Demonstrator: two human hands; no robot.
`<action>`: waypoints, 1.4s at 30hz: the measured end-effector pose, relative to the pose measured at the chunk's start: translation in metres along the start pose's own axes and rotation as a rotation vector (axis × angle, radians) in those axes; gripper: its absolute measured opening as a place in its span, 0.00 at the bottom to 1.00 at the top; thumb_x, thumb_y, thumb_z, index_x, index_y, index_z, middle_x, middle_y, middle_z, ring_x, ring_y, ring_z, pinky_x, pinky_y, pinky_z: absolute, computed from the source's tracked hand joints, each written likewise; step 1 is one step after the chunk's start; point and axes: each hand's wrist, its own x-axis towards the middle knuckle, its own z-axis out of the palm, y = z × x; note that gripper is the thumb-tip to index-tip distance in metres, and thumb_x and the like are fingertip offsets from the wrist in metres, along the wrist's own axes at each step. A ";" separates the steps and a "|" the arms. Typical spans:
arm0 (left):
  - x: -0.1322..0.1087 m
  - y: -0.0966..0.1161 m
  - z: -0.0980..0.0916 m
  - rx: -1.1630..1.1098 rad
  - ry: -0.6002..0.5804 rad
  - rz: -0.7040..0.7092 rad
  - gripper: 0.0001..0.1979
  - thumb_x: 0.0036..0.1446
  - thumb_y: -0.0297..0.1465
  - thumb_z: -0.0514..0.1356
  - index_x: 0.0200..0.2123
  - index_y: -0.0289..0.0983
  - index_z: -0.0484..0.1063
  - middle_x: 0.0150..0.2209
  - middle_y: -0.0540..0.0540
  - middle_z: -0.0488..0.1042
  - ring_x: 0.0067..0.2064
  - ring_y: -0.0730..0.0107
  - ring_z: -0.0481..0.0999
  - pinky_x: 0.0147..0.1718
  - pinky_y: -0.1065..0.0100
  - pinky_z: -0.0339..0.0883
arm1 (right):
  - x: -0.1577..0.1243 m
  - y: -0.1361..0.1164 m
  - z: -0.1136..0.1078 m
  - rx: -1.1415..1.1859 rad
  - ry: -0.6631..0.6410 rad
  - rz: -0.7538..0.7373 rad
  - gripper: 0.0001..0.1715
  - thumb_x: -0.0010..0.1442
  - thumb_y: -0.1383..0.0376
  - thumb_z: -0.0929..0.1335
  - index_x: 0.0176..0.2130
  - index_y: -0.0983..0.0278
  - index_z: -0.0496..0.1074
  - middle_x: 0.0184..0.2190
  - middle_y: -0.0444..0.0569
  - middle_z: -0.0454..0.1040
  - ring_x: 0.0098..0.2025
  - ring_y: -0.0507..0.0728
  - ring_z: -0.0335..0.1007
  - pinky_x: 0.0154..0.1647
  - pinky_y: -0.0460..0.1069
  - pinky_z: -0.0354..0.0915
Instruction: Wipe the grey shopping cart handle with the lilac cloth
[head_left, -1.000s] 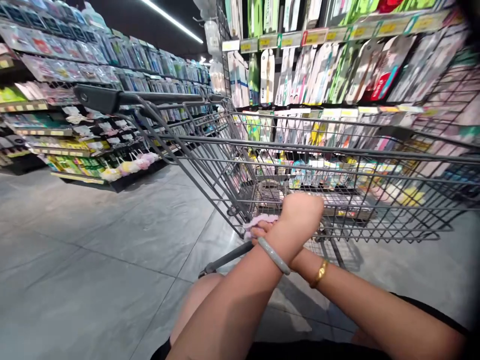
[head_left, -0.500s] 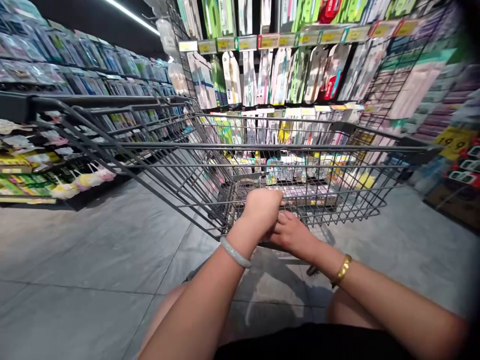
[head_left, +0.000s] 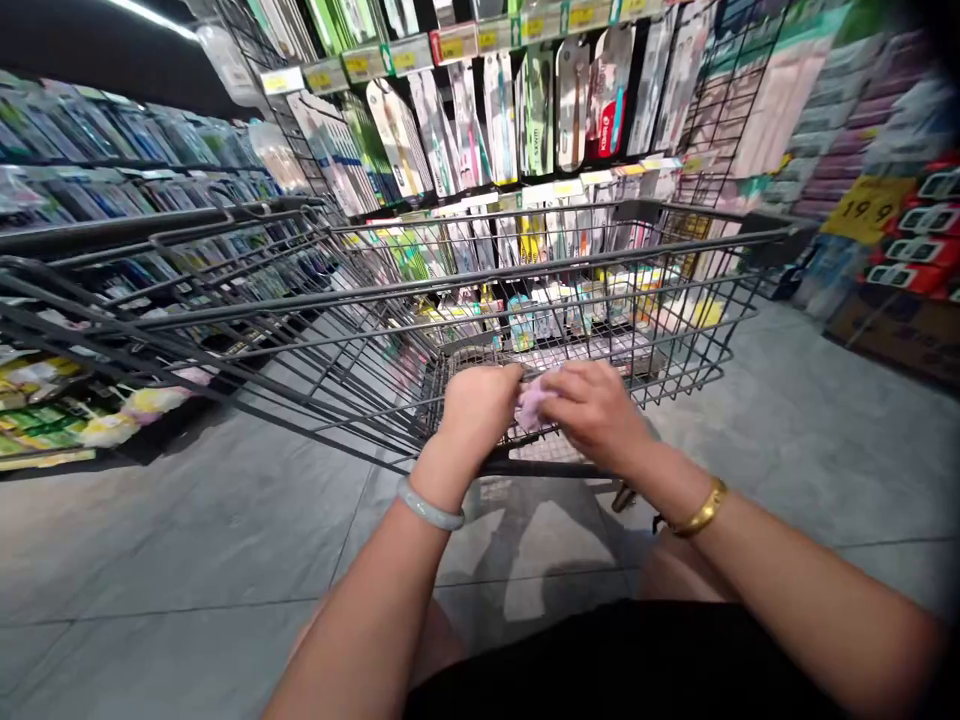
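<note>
A lilac item (head_left: 534,402) is held by the curled right hand (head_left: 596,405); at its 9 o'clock, the left hand (head_left: 478,402) is seen, closure and contents hidden.

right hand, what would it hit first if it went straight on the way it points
First, the light purple cloth at the fingers of the right hand; then probably the left hand, though depth is unclear.
</note>
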 end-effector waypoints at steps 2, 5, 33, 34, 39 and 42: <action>0.001 0.000 0.002 0.011 -0.001 -0.010 0.12 0.66 0.36 0.53 0.39 0.41 0.76 0.35 0.44 0.80 0.39 0.58 0.80 0.34 0.66 0.62 | -0.002 0.008 -0.004 -0.051 0.061 0.050 0.11 0.67 0.67 0.66 0.38 0.56 0.78 0.49 0.45 0.77 0.55 0.58 0.59 0.49 0.55 0.51; 0.003 0.001 0.003 0.022 0.000 -0.025 0.14 0.67 0.38 0.52 0.39 0.41 0.76 0.34 0.43 0.80 0.39 0.57 0.80 0.33 0.65 0.61 | -0.010 0.009 0.000 -0.052 -0.073 0.031 0.09 0.66 0.67 0.67 0.37 0.57 0.77 0.48 0.44 0.77 0.53 0.58 0.60 0.46 0.55 0.50; 0.002 0.001 0.003 0.012 0.010 -0.021 0.15 0.66 0.43 0.54 0.39 0.42 0.76 0.35 0.45 0.81 0.39 0.57 0.80 0.31 0.66 0.61 | -0.021 0.038 -0.008 -0.010 0.244 0.262 0.09 0.57 0.71 0.68 0.33 0.58 0.77 0.45 0.48 0.74 0.52 0.61 0.62 0.53 0.58 0.58; 0.001 0.001 0.003 0.013 0.013 -0.025 0.14 0.66 0.43 0.54 0.39 0.42 0.76 0.35 0.45 0.81 0.39 0.57 0.80 0.31 0.66 0.61 | -0.020 0.029 -0.004 -0.003 0.184 0.204 0.09 0.57 0.71 0.68 0.34 0.57 0.77 0.45 0.47 0.75 0.53 0.61 0.62 0.52 0.57 0.57; -0.004 -0.004 -0.002 0.016 0.008 -0.046 0.15 0.65 0.43 0.55 0.36 0.42 0.77 0.34 0.44 0.81 0.38 0.56 0.80 0.31 0.66 0.61 | -0.012 0.013 -0.003 0.014 0.103 -0.052 0.09 0.61 0.69 0.67 0.38 0.57 0.76 0.47 0.45 0.76 0.54 0.58 0.63 0.52 0.56 0.56; -0.010 -0.010 -0.004 0.019 -0.010 -0.060 0.16 0.65 0.44 0.55 0.35 0.42 0.77 0.33 0.45 0.80 0.37 0.56 0.80 0.30 0.65 0.59 | -0.009 0.039 -0.018 0.043 0.326 0.149 0.08 0.59 0.69 0.68 0.35 0.58 0.77 0.45 0.48 0.74 0.52 0.60 0.64 0.54 0.57 0.59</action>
